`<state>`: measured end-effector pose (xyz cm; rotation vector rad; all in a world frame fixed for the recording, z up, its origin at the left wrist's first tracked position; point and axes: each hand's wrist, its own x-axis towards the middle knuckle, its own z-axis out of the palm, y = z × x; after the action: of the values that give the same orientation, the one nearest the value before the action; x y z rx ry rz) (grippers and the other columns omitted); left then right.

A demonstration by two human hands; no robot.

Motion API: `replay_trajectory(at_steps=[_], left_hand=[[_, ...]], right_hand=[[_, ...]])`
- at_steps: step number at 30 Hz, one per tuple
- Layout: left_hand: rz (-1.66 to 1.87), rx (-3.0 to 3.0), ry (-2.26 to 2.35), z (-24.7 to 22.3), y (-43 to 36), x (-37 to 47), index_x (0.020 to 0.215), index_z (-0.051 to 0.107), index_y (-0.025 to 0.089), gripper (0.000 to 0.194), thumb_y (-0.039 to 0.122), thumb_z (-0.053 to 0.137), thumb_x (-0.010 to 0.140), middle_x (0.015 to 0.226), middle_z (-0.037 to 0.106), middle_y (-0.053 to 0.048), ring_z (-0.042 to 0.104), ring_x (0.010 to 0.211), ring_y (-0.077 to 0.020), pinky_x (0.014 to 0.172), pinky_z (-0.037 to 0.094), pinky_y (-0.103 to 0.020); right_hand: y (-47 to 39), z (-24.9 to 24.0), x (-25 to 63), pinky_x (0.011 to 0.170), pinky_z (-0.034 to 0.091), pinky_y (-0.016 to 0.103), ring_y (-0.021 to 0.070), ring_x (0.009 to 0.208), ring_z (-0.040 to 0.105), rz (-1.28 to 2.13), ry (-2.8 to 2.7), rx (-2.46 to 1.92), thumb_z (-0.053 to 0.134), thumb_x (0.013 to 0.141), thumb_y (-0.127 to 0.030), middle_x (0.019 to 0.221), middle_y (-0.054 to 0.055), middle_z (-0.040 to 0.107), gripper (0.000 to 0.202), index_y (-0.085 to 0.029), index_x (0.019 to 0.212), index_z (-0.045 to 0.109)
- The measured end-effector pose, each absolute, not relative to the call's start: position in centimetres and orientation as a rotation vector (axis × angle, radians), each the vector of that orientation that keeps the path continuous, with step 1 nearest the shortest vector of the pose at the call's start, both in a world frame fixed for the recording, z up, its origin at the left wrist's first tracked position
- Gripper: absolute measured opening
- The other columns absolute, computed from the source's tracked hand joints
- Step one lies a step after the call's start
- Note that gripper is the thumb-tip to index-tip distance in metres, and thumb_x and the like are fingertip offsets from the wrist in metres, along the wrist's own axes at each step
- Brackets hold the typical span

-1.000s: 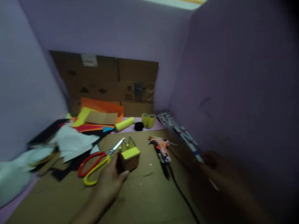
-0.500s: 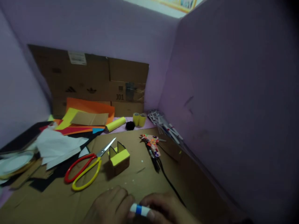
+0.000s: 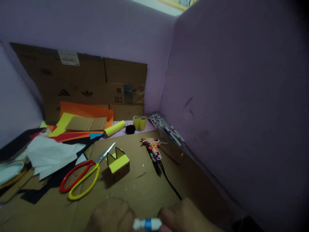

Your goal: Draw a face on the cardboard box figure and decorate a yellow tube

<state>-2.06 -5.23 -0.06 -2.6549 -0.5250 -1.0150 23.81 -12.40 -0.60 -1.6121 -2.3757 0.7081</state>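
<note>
At the bottom edge of the head view, a small white tube with a blue band lies crosswise between my two hands. My left hand is closed at its left end, where the tube narrows. My right hand is closed at the other end, the thumb partly cut off by the frame. Blur hides the exact finger contact. Beyond the hands stands a small cardboard box with a yellow top and two dark-edged pointed ears. Left of it lie open scissors with one red and one yellow handle.
A patterned glue gun with a black cord lies right of the box. Behind are a yellow roll, black yarn, yellow tubes and paper sticks. White paper scraps pile up left; purple walls enclose the cardboard surface.
The view has swung slightly right, so the things appear farther left. Both hands sit lower in the picture, a little farther apart, and more of the tube's narrowed left end shows.
</note>
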Motion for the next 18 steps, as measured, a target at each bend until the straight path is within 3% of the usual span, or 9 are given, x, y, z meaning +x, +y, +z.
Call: replay_trajectory(at_steps=[2,4,5,9,11,15,18], left_hand=[[-0.998,-2.691,-0.587,1.4,-4.4,-3.1,0.074,0.049,0.022,0.023,0.004,0.037,0.084,0.055,0.054,0.003,0.053,0.046,-0.0150,0.046,0.033,-0.030],[-0.873,-2.793,-0.637,2.5,-3.8,-3.5,0.082,0.050,0.021,0.016,0.008,0.041,0.086,0.060,0.057,0.002,0.055,0.049,-0.0145,0.046,0.038,-0.027],[-0.828,-2.826,-0.718,2.7,-3.8,-3.4,0.084,0.051,0.021,0.016,0.009,0.040,0.087,0.063,0.059,0.001,0.057,0.052,-0.0157,0.048,0.040,-0.027],[-0.625,-2.926,-0.770,0.9,-4.7,-1.7,0.093,0.056,0.020,0.021,0.006,0.041,0.086,0.073,0.063,-0.003,0.063,0.062,-0.0186,0.053,0.048,-0.027],[-0.649,-2.922,-0.769,-0.5,-5.1,-1.3,0.098,0.057,0.019,0.020,0.008,0.045,0.086,0.081,0.066,-0.007,0.066,0.071,-0.0204,0.058,0.053,-0.028],[-1.195,-2.719,-0.901,-2.0,-4.6,-2.7,0.096,0.055,0.022,0.016,0.010,0.054,0.085,0.093,0.067,-0.008,0.068,0.083,-0.0205,0.070,0.056,-0.028],[-1.588,-2.376,-1.468,-2.1,-3.0,-4.3,0.099,0.053,0.022,0.020,0.019,0.061,0.081,0.097,0.063,-0.008,0.066,0.081,-0.0217,0.068,0.056,-0.031]], right_hand=[[-12.8,0.7,25.3,0.047,0.026,0.024,0.0125,0.048,0.046,0.699,-2.139,-1.772,0.038,0.095,-0.048,0.057,0.001,0.059,0.044,-0.019,0.071,0.060],[-12.9,2.0,26.4,0.051,0.033,0.022,0.0138,0.056,0.051,0.896,-1.838,-1.739,0.034,0.097,-0.051,0.061,0.001,0.058,0.050,-0.019,0.067,0.058],[-12.9,2.6,26.7,0.054,0.037,0.022,0.0144,0.060,0.052,0.990,-1.682,-1.668,0.035,0.096,-0.053,0.062,0.000,0.058,0.050,-0.019,0.069,0.060],[-11.8,2.9,26.0,0.064,0.046,0.022,0.0160,0.075,0.059,1.070,-1.101,-1.391,0.055,0.088,-0.053,0.086,0.001,0.066,0.033,-0.028,0.106,0.066],[-10.9,2.1,25.4,0.058,0.044,0.020,0.0140,0.068,0.057,1.109,-0.967,-1.308,0.066,0.080,-0.049,0.079,0.000,0.065,0.030,-0.028,0.101,0.069],[-9.3,0.9,24.9,0.043,0.033,0.017,0.0072,0.045,0.045,1.293,-0.824,-1.110,0.074,0.073,-0.037,0.063,-0.001,0.063,0.017,-0.020,0.077,0.071],[-7.9,1.6,24.4,0.043,0.040,0.020,0.0106,0.046,0.054,1.401,-0.739,-0.903,0.071,0.072,-0.033,0.064,0.002,0.069,0.019,-0.020,0.085,0.072]])
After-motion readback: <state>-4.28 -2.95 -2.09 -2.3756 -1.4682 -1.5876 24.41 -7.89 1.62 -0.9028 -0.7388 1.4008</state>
